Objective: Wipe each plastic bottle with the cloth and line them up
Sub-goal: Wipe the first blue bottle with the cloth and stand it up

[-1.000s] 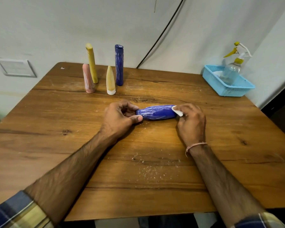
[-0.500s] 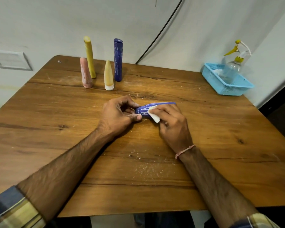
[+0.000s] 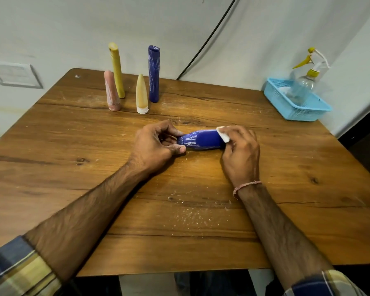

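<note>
Blue bottle (image 3: 201, 140) lies crosswise; left hand (image 3: 156, 146) pinches it, right hand (image 3: 240, 152) clutches cloth (image 3: 223, 134).

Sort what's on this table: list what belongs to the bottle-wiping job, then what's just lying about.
Job: blue bottle lying in both hands; white cloth; standing pink, yellow, cream and tall blue bottles.

Lying about: blue basket; spray bottle.

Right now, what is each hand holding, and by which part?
The left hand pinches the lying blue bottle by its narrow left end. The right hand presses a white cloth against its right end.
</note>
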Demonstrator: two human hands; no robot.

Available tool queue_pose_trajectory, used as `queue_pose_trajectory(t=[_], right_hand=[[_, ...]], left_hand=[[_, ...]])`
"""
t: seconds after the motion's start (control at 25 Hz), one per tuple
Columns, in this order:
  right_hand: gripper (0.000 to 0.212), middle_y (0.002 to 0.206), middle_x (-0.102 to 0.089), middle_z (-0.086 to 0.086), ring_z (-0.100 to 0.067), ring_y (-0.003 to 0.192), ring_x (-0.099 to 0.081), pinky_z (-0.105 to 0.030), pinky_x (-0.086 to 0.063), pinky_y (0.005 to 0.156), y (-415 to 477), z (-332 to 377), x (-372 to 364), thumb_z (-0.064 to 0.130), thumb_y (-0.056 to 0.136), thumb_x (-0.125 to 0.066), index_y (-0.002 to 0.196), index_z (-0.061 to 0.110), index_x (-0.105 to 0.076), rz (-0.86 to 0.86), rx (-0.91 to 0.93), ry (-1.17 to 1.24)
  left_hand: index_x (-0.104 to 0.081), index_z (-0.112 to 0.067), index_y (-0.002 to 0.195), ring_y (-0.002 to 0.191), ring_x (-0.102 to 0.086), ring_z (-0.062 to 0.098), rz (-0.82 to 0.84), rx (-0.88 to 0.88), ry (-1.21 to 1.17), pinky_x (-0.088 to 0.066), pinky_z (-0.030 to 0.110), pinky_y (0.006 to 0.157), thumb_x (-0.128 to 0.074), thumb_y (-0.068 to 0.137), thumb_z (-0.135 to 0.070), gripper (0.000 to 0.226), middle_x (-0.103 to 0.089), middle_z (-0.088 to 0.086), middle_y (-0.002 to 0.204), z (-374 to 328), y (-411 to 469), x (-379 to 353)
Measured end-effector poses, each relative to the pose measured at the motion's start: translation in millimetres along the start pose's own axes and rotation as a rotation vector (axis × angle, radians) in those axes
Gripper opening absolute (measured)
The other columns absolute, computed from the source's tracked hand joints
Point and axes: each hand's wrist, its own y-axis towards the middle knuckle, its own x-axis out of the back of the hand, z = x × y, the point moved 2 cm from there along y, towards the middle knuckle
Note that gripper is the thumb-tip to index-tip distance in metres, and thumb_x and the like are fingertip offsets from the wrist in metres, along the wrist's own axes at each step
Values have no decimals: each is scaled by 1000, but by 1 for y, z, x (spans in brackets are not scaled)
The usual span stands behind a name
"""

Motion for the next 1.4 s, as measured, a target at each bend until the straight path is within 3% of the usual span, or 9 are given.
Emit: queue_pose_trajectory(t=[0.2,0.36,0.52,0.68,0.88,1.04,1.2,1.28,1.4], right_hand=[[42,120,-63,-8,-20,115,-52,-29,-46,98,-11,18,-7,-6,84,-52,121,7,-67,91,263,61],[41,119,-64,-4,-17,113,-51,-35,-51,94,0,-1,-2,-7,85,-56,119,11,-67,-17,2,26],[42,119,-64,-7,-19,113,-51,-27,-46,96,-10,19,-8,-8,84,-54,120,8,-68,86,276,80],[43,118,-64,-4,-18,112,-52,-36,-50,94,2,-2,-1,-8,85,-55,120,12,-68,-16,4,20],[44,118,-65,-6,-21,111,-52,-29,-46,94,-8,22,-9,-10,83,-53,120,9,-69,82,309,114],[43,117,-65,-4,-18,110,-51,-31,-48,91,0,3,-3,-9,85,-55,118,12,-69,-22,95,71],[43,118,-65,-5,-20,110,-51,-19,-41,94,-8,21,-8,-10,84,-55,119,10,-69,68,296,109],[42,118,-65,-5,-21,110,-51,-27,-44,95,-8,22,-9,-8,83,-54,118,10,-69,75,331,103],[40,117,-65,-5,-19,110,-50,-35,-49,90,-3,10,-3,-3,85,-50,118,11,-68,-19,165,73]], left_hand=[[-72,-16,100,84,-72,9,-8,-21,14,-61,22,72,-88,72,-8,33,-73,-3,100,-1,-1,0],[-72,-17,102,84,-70,6,2,-33,26,-61,20,72,-88,73,-11,34,-72,-5,101,-1,-1,0],[-72,-18,100,83,-71,7,-14,-33,27,-61,21,72,-89,72,-11,34,-73,-5,101,0,-1,0],[-71,-18,102,84,-69,5,0,-45,40,-61,23,73,-87,73,-12,34,-71,-6,103,-1,-1,0],[-72,-18,100,82,-71,6,-29,-61,55,-62,26,73,-90,70,-13,35,-73,-6,100,0,-1,-1],[-70,-19,103,84,-69,3,-14,-67,61,-63,26,74,-88,73,-14,35,-71,-6,102,0,0,-1],[-72,-18,101,81,-71,7,-40,-80,61,-63,29,72,-90,70,-15,36,-73,-6,98,0,-2,-3],[-72,-18,100,80,-71,6,-41,-85,62,-63,29,71,-91,70,-16,36,-73,-6,97,0,-3,-3],[-71,-20,102,83,-70,5,-26,-80,66,-63,28,73,-90,71,-17,36,-72,-7,99,-2,-3,-2]])
